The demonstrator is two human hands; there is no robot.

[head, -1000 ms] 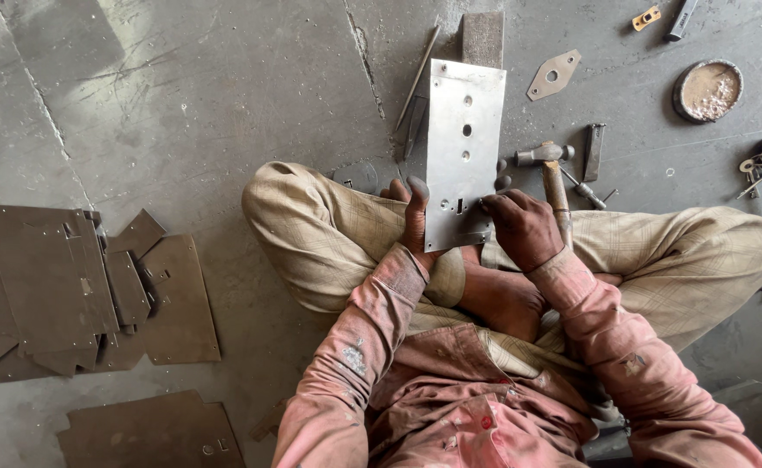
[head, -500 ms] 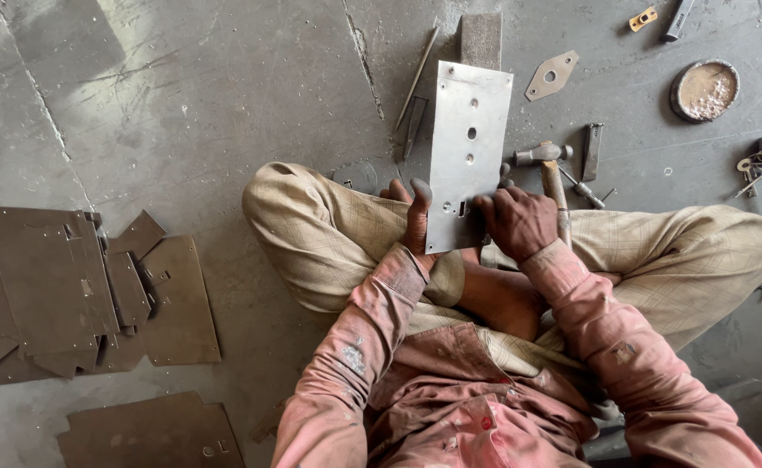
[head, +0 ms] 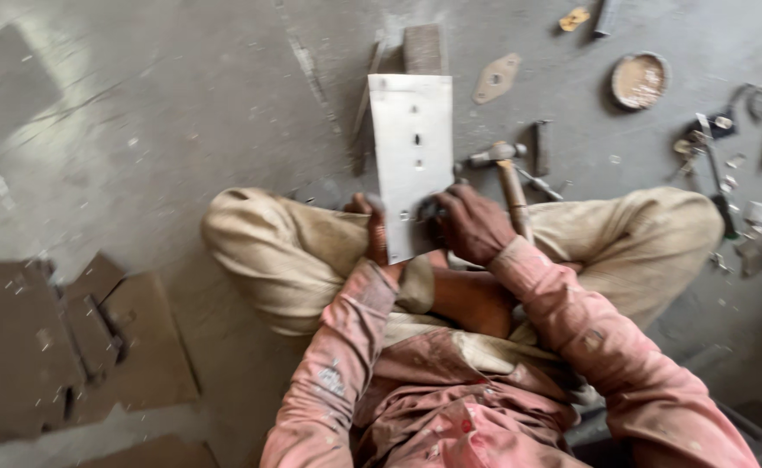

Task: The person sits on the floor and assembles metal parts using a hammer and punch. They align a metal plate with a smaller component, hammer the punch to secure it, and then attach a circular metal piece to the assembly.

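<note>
Between both hands (head: 424, 227), seemingly gripped: metal plate (head: 413, 147).

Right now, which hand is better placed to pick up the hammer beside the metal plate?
The right hand. It grips the metal plate's near edge just beside the hammer handle. The left hand holds the plate's opposite side, farther away.

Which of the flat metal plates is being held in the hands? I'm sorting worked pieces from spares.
The long pale rectangular plate, gripped by the left hand and right hand; the small lobed plate lies untouched on the floor.
</note>
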